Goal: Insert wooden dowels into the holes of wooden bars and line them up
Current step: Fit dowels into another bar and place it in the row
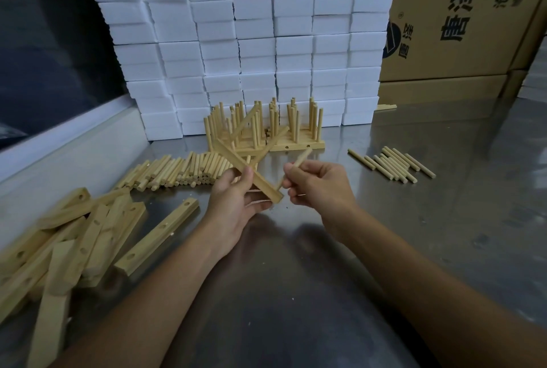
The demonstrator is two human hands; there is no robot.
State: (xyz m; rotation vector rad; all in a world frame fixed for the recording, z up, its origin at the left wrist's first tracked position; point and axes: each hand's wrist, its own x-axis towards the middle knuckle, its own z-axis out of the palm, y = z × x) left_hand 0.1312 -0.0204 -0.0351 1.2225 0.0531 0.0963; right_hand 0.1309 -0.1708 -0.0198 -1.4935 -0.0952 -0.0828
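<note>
My left hand (236, 205) grips a wooden bar (248, 171) mid-length above the worktop (414, 219); my right hand (316, 187) pinches a dowel (299, 160) near its end. Both look light, stiff and smooth, so a firm grip should suit. Finished bars (266, 131) stand behind, loose dowels (177, 172) and spare bars (88, 234) lie left.

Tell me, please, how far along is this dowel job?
Done: several finished bars stand lined up with dowels upright. In hand: the left hand holds a bar; the right hand grips a dowel. Left: the empty bars and loose dowels.
</note>
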